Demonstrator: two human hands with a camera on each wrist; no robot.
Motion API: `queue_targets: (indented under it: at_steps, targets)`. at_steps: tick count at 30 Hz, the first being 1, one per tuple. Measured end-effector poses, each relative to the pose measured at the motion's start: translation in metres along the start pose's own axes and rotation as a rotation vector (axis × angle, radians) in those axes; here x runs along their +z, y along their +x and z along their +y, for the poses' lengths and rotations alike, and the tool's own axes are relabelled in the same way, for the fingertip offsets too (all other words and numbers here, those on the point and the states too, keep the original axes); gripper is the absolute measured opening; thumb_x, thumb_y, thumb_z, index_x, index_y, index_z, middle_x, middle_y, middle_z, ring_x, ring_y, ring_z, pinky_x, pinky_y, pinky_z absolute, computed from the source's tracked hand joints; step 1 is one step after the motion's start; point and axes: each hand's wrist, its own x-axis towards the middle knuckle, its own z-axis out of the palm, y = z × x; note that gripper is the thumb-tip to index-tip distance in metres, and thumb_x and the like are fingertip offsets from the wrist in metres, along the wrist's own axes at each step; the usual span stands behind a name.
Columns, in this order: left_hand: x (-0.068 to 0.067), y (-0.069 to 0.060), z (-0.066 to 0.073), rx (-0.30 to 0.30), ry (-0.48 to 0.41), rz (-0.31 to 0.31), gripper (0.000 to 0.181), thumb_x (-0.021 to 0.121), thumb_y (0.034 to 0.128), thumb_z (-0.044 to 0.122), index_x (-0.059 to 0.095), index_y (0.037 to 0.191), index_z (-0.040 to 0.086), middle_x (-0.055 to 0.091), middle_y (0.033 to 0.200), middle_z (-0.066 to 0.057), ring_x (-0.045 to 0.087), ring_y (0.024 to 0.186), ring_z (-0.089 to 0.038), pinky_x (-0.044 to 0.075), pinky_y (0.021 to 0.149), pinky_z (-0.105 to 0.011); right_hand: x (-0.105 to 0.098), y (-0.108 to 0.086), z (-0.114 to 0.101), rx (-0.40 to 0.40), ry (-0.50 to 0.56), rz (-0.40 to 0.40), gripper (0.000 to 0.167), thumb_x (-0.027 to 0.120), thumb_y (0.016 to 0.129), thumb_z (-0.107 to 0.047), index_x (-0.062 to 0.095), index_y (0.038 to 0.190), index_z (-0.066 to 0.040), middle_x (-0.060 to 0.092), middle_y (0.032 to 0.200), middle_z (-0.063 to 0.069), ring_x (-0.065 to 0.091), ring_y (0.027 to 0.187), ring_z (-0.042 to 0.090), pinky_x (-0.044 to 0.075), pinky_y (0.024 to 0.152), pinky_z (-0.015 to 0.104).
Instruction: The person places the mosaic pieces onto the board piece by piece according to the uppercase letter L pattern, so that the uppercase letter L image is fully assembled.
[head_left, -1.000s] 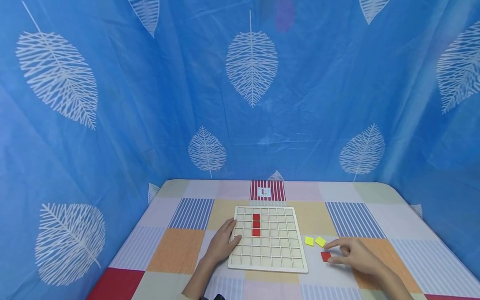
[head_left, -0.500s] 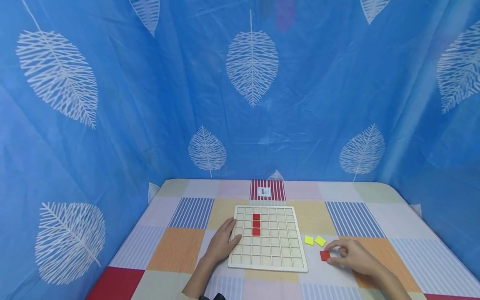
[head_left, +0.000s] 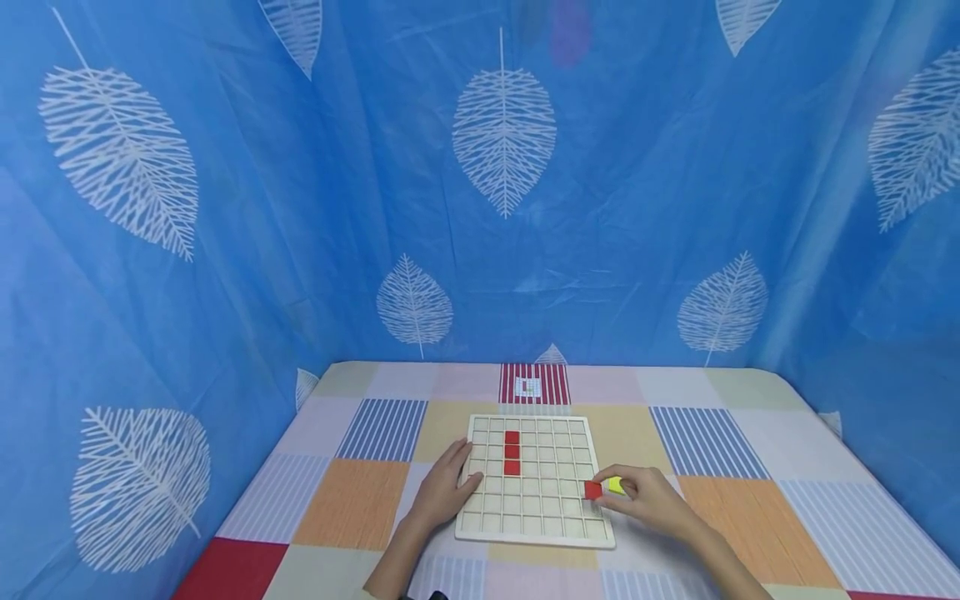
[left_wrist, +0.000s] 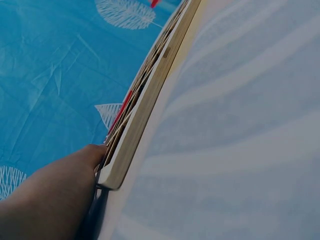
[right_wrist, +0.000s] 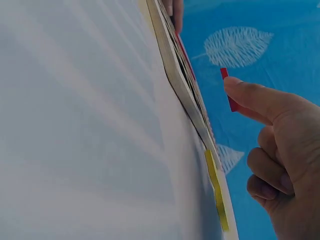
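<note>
A cream grid board (head_left: pixel 536 540) lies on the table with a column of 3 red square tiles (head_left: pixel 512 452) in its upper left cells. My left hand (head_left: pixel 442 492) rests on the board's left edge, thumb over the rim and fingers extended along the side. Between thumb and index finger, my right hand (head_left: pixel 652 498) pinches another red square tile (head_left: pixel 592 490) at the board's right edge. The right wrist view shows this tile (right_wrist: pixel 233 105) raised above the board, the other fingers curled. A yellow tile (head_left: pixel 615 483) shows partly behind the right fingers.
A small white card (head_left: pixel 528 387) with a printed grid and coloured marks lies beyond the board. A patchwork cloth (head_left: pixel 352 504) covers the table, and blue leaf-print curtains (head_left: pixel 600 208) enclose it at the back and sides.
My right hand has picked the red tile up from the table and carried it left to the board's right edge. It now covers part of the yellow tiles. The left hand stays put.
</note>
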Motion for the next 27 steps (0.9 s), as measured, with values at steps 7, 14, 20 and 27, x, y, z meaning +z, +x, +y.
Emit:
queue_targets:
  at_steps: [7, 14, 20, 27]
  targets:
    - [0.002, -0.001, -0.001, 0.01, 0.008, 0.009, 0.057, 0.057, 0.0898, 0.032, 0.044, 0.134, -0.002, 0.039, 0.14, -0.018, 0.037, 0.128, -0.034, 0.034, 0.102, -0.046, 0.021, 0.026, -0.018, -0.002, -0.017, 0.031, 0.025, 0.073, 0.078, -0.035, 0.069, 0.097, -0.021, 0.022, 0.05, -0.014, 0.015, 0.046, -0.003, 0.019, 0.039, 0.015]
    - [0.002, 0.0, -0.002, 0.006, 0.016, -0.002, 0.058, 0.056, 0.0905, 0.034, 0.044, 0.134, -0.002, 0.039, 0.14, -0.018, 0.037, 0.128, -0.034, 0.034, 0.103, -0.046, 0.05, 0.051, -0.039, 0.003, -0.054, 0.028, 0.026, 0.074, 0.077, -0.035, 0.07, 0.097, -0.019, 0.023, 0.047, -0.014, 0.016, 0.044, -0.001, 0.017, 0.038, 0.016]
    - [0.0, 0.0, 0.0, -0.003, 0.013, -0.007, 0.057, 0.056, 0.0902, 0.033, 0.044, 0.134, -0.001, 0.039, 0.14, -0.017, 0.037, 0.128, -0.034, 0.034, 0.102, -0.046, 0.073, 0.063, -0.048, -0.01, -0.086, -0.027, 0.025, 0.073, 0.077, -0.037, 0.071, 0.095, -0.021, 0.023, 0.046, -0.014, 0.016, 0.043, 0.001, 0.016, 0.037, 0.017]
    - [-0.001, 0.001, 0.001, -0.013, 0.019, -0.015, 0.057, 0.057, 0.0902, 0.033, 0.044, 0.135, -0.001, 0.039, 0.14, -0.016, 0.037, 0.128, -0.033, 0.035, 0.102, -0.046, 0.085, 0.067, -0.05, -0.009, -0.161, -0.07, 0.023, 0.074, 0.076, -0.035, 0.071, 0.093, -0.019, 0.027, 0.046, -0.014, 0.021, 0.044, 0.001, 0.018, 0.039, 0.019]
